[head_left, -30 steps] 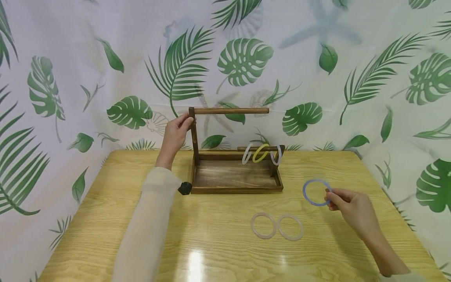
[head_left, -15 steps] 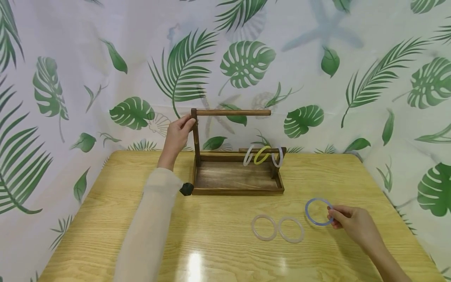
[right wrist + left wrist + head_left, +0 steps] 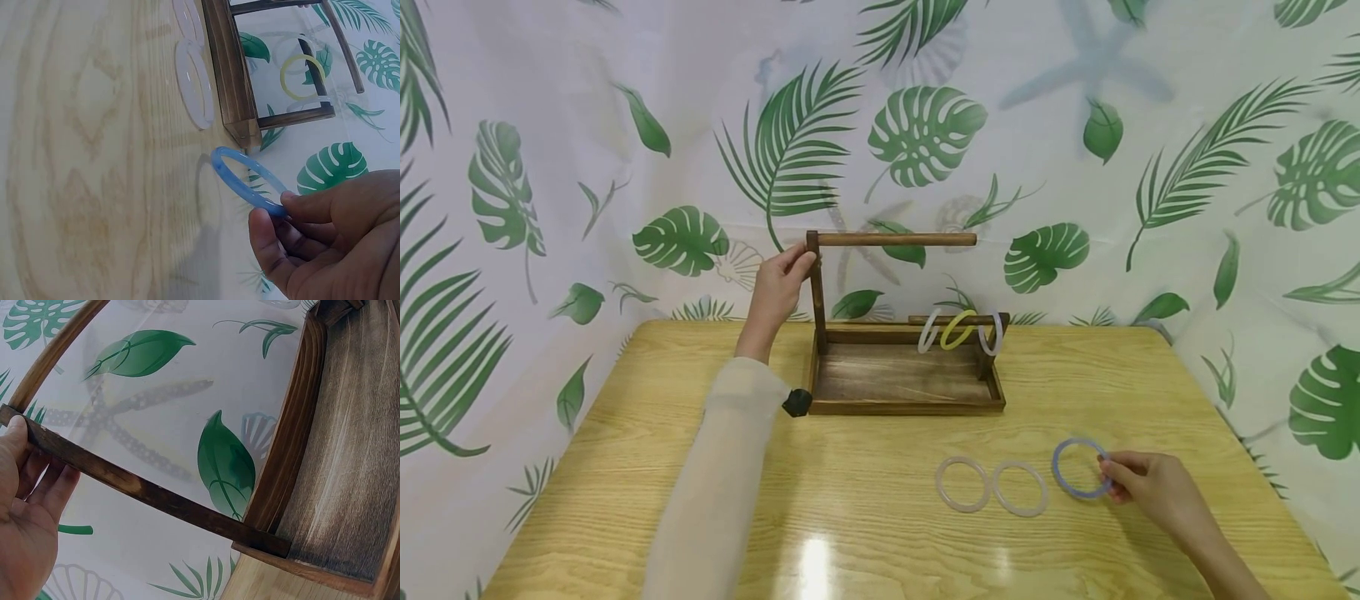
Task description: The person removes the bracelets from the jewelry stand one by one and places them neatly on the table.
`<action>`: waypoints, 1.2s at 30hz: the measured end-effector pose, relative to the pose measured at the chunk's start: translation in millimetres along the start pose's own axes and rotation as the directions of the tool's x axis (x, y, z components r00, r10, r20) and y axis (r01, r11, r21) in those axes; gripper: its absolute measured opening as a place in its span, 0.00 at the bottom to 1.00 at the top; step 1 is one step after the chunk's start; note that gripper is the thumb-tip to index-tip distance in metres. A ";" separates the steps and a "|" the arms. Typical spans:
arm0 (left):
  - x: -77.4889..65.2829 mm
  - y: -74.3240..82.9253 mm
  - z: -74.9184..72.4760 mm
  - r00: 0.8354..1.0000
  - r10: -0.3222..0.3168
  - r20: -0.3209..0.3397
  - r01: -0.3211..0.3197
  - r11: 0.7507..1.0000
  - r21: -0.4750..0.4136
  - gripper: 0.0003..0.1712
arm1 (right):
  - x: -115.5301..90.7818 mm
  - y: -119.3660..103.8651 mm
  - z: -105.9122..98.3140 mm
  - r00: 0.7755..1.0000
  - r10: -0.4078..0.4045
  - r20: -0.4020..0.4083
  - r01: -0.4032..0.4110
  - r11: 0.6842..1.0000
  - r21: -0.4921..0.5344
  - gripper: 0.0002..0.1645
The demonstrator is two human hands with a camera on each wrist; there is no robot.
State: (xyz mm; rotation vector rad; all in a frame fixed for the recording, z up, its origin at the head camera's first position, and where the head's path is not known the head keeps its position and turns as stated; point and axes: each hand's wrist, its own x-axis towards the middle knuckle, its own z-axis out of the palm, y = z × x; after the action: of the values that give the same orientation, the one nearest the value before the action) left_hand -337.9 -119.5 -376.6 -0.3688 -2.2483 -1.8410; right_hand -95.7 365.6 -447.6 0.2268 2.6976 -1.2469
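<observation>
My left hand [image 3: 778, 287] grips the top of the tall left post [image 3: 134, 482] of a dark wooden bangle stand [image 3: 906, 407], thumb on one side and fingers behind. Between thumb and fingertips, my right hand [image 3: 1153, 490] pinches a translucent blue bangle [image 3: 240, 186] by its right side, close over the table. Left of it, two pale bangles [image 3: 962, 508] [image 3: 194, 81] lie flat side by side. On the stand's lower bar [image 3: 917, 320] hang a white bangle [image 3: 927, 335], a yellow bangle [image 3: 955, 336] and a pale lilac one. The upper bar [image 3: 895, 239] bears none.
The stand stands near the back edge of the light wooden table [image 3: 865, 533]. A leaf-printed cloth [image 3: 700, 125] hangs behind and at both sides. A small black object [image 3: 797, 402] shows at my left cuff, beside the stand's front left corner.
My right hand has lowered the blue bangle toward the table, nearer the front and level with the two pale bangles. My left hand keeps its grip on the post.
</observation>
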 end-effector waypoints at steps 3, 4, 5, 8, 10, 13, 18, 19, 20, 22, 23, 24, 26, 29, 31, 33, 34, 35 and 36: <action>-0.2 1.0 -0.2 1.000 -0.008 -0.004 0.008 1.000 0.006 0.25 | 0.0 1.2 2.1 1.000 -0.004 0.009 0.004 1.000 0.022 0.23; -0.3 1.4 -0.2 1.000 -0.011 -0.004 0.011 1.000 0.008 0.25 | -0.2 1.4 2.9 1.000 -0.004 0.012 0.004 1.000 0.027 0.22; -0.3 1.6 -0.3 1.000 -0.014 -0.004 0.014 1.000 0.011 0.25 | -0.5 1.5 3.6 1.000 -0.003 0.015 0.003 0.999 0.032 0.22; -0.3 1.7 -0.3 1.000 -0.020 -0.004 0.020 1.000 0.017 0.26 | -1.9 1.1 5.5 1.000 -0.003 0.022 0.002 0.999 0.039 0.21; -0.5 1.7 -0.3 1.000 -0.019 -0.002 0.019 1.000 0.014 0.26 | -2.6 0.9 6.2 1.000 -0.003 0.025 0.002 0.999 0.042 0.21; -0.5 1.4 -0.4 1.000 -0.015 -0.003 0.015 1.000 0.007 0.26 | -3.1 0.8 6.7 1.000 -0.003 0.030 0.001 0.999 0.043 0.21; -0.6 1.5 -0.7 1.000 -0.003 -0.005 0.003 1.000 0.027 0.26 | -2.7 3.4 7.8 0.999 0.006 0.032 -0.008 0.998 0.066 0.22; -0.6 1.5 -0.7 1.000 -0.001 -0.006 0.001 0.999 0.032 0.26 | -2.7 4.1 8.3 0.999 0.006 0.033 -0.009 0.997 0.075 0.22; -0.6 1.6 -0.9 1.000 0.001 -0.007 -0.001 0.999 0.038 0.26 | -2.8 4.7 8.9 0.999 0.005 0.034 -0.008 0.996 0.083 0.22; -0.4 1.7 -0.9 1.000 0.005 -0.006 -0.004 0.999 0.036 0.26 | -3.0 5.8 9.9 0.999 0.001 0.040 -0.005 0.995 0.097 0.22; -0.3 1.7 -0.9 1.000 0.006 -0.006 -0.006 0.999 0.031 0.26 | -3.0 6.3 10.5 0.999 0.000 0.041 -0.004 0.995 0.103 0.22; -0.2 1.7 -0.8 1.000 0.008 -0.006 -0.008 0.999 0.031 0.26 | -3.0 6.7 11.0 0.999 -0.001 0.044 -0.003 0.994 0.109 0.22; -0.2 1.5 -0.7 1.000 0.009 -0.007 -0.009 1.000 0.022 0.26 | -3.0 7.3 11.8 0.999 -0.005 0.046 0.000 0.994 0.110 0.22; 0.2 0.6 -0.4 1.000 0.012 -0.010 -0.012 1.000 0.022 0.26 | -2.4 8.3 12.9 0.999 -0.003 0.048 -0.003 0.993 0.114 0.23; 0.2 0.4 -0.5 1.000 0.011 -0.011 -0.010 1.000 0.028 0.26 | -1.7 9.0 13.8 0.999 0.006 0.045 -0.012 0.993 0.119 0.23; 0.2 0.4 -0.6 1.000 0.007 -0.009 -0.007 0.999 0.032 0.26 | -1.1 9.6 14.8 0.999 0.015 0.041 -0.020 0.992 0.122 0.23; 0.3 0.3 -0.7 1.000 0.006 -0.007 -0.005 0.999 0.034 0.26 | -0.7 9.6 15.3 0.999 0.024 0.036 -0.028 0.993 0.118 0.23; 0.3 0.3 -0.8 1.000 0.003 -0.007 -0.003 0.999 0.035 0.26 | -0.5 9.6 15.8 0.999 0.031 0.032 -0.034 0.993 0.112 0.23; 0.3 0.3 -0.9 1.000 0.003 -0.007 -0.003 0.999 0.034 0.26 | -0.1 9.4 16.2 0.999 0.040 0.027 -0.042 0.993 0.107 0.23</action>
State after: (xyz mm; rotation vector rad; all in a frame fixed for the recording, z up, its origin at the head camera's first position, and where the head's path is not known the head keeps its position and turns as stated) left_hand -338.1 -120.3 -376.0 -0.3593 -2.2705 -1.7975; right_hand -92.3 359.2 -464.9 0.2768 2.5949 -1.3747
